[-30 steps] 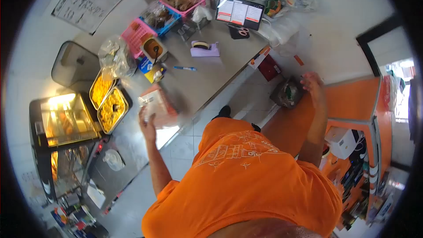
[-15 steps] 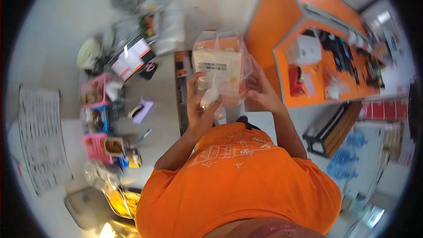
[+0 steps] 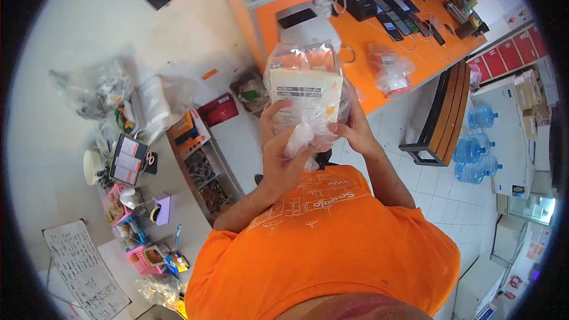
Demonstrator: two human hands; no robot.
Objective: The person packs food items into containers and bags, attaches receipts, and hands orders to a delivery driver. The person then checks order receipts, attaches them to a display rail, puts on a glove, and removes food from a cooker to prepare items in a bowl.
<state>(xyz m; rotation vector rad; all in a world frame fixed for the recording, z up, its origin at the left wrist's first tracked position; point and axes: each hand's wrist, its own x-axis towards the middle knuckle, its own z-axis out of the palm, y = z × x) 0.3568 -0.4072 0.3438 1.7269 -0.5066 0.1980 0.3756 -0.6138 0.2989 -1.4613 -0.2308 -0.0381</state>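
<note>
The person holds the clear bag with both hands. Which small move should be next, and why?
Perhaps ease the clear bag forward, toward the orange counter. The left hand grips the bag's gathered end and the right hand holds its side, so the load seems steady, and bare counter surface shows beyond the bag.

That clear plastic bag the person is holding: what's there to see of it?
The plastic bag is thin, see-through and shiny, with many creases. A pale sheet with dark printed bars appears to lie under the plastic, with something orange behind its upper edge. The near end is gathered into a whitish bunch at the left hand; the right hand holds its right side. It is held up in front of the orange shirt.
</note>
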